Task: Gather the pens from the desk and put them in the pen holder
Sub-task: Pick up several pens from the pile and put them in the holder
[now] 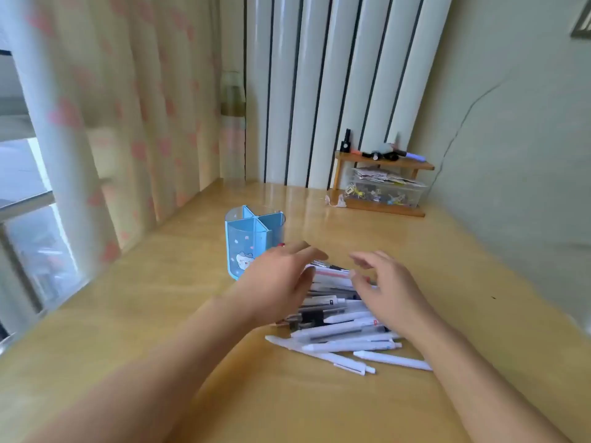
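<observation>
The pens (339, 327) lie in a loose heap on the surface (447, 282), with the blue pen holder (248, 241) just beside it at ten o'clock and showing no pens. The left hand (275, 282) and right hand (388, 289) flank the far end, fingers spread and relaxed, gripping nothing. Best to rake the heap inward from both sides, aligning barrels parallel before lifting a manageable bunch; strays at six o'clock need a second sweep.

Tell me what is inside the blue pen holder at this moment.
The blue pen holder shows dividers and no pens rising above its rim; the pens lie piled on the desk. The left hand covers its lower right, and the compartment bottoms cannot be seen.
</observation>
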